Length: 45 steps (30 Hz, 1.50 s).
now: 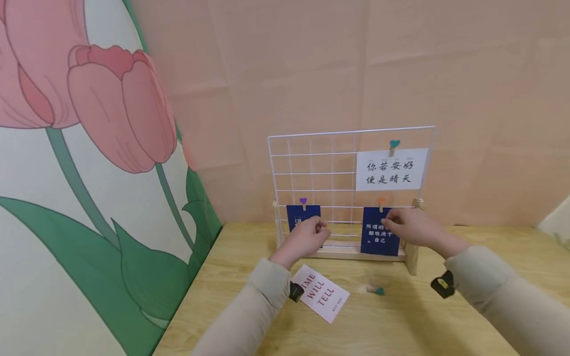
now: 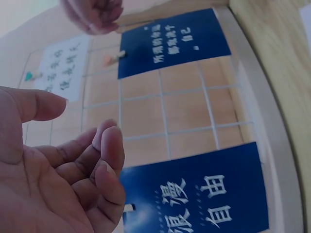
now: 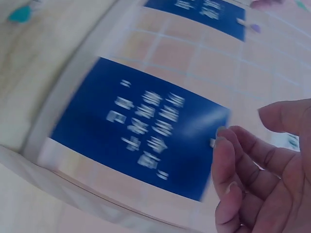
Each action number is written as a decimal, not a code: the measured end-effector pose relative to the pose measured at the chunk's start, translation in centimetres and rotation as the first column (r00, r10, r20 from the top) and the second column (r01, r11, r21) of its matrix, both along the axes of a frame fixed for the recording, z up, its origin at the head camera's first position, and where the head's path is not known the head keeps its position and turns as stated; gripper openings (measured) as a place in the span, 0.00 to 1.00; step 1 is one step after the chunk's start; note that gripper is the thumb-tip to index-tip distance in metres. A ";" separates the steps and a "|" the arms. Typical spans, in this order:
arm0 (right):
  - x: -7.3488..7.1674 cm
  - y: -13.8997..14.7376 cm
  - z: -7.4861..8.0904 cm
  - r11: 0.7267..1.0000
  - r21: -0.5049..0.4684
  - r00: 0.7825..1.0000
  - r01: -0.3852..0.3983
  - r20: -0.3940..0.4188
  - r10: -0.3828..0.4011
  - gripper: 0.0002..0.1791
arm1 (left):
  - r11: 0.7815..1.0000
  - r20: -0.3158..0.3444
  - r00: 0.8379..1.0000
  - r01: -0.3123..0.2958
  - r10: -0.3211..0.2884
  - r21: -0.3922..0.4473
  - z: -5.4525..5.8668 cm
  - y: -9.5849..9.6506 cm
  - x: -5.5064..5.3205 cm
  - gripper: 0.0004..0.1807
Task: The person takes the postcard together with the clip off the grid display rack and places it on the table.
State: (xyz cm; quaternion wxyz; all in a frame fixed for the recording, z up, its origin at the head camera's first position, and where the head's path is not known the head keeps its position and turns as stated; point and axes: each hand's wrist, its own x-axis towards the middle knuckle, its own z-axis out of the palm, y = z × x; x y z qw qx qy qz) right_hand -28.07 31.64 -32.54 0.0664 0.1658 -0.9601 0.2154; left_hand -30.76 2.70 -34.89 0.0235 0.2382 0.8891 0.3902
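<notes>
My left hand [image 1: 307, 236] hovers before the left blue card [image 1: 291, 216], its fingers loosely bent with nothing between them. That card hangs from the white wire grid [image 1: 333, 173] by a purple heart clip [image 1: 304, 201]. Over the top part of the right blue card [image 1: 378, 242] is my right hand [image 1: 411, 226]. In the right wrist view, its thumb stands apart from the fingers [image 3: 224, 160], which are close to the card's clip and hold nothing. An orange heart clip [image 1: 381, 201] fixes this card to the grid.
A white card [image 1: 387, 175] hangs at the grid's upper right under a teal heart clip [image 1: 395, 144]. On the wooden table [image 1: 240, 277] lie a pink card [image 1: 327, 296] and a loose teal clip [image 1: 378, 291]. A tulip-printed panel [image 1: 120, 113] stands at left.
</notes>
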 end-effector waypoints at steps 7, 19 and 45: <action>0.0 0.6 4.3 0.965 -0.261 0.989 0.024 -0.136 -0.062 0.17 | 0.996 0.009 0.999 -0.039 0.038 0.081 0.9 1.1 -0.4 0.22; -0.7 1.3 10.0 0.953 -0.280 0.943 0.118 -0.268 -0.195 0.27 | 0.991 -0.022 0.999 -0.046 0.049 0.122 2.2 3.7 -1.0 0.18; -2.1 0.9 11.6 0.978 -0.127 0.961 0.166 -0.202 -0.189 0.34 | 0.958 0.120 0.993 -0.040 0.006 0.284 3.3 8.2 -2.3 0.28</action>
